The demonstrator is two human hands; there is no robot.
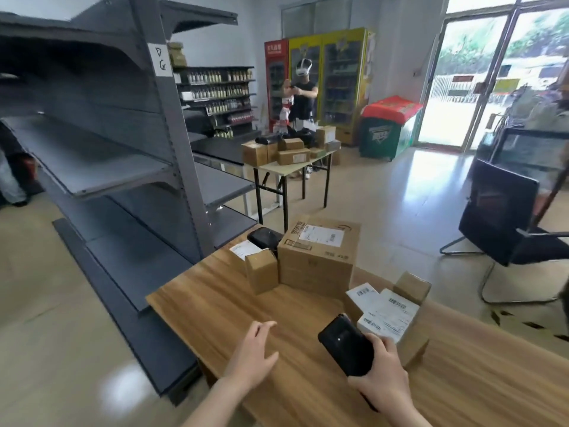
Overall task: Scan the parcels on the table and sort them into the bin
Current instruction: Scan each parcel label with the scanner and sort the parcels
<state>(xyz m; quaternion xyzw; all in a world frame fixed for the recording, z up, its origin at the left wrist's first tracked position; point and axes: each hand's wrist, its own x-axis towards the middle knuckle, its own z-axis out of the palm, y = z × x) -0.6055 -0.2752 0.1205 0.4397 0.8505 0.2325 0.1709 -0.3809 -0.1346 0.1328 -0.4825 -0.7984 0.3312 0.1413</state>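
My right hand grips a black handheld scanner, its head pointing up and left, just beside a small labelled parcel on the wooden table. My left hand hovers open above the table, holding nothing. Farther back stand a large cardboard box with a shipping label, a small upright brown box, a flat labelled parcel and a black pouch. Another small brown box sits behind the labelled parcel. No bin is in view.
Grey metal shelving stands close on the left of the table. A black chair is on the right. Farther off, a person with a headset stands behind a folding table stacked with boxes. Open floor lies between.
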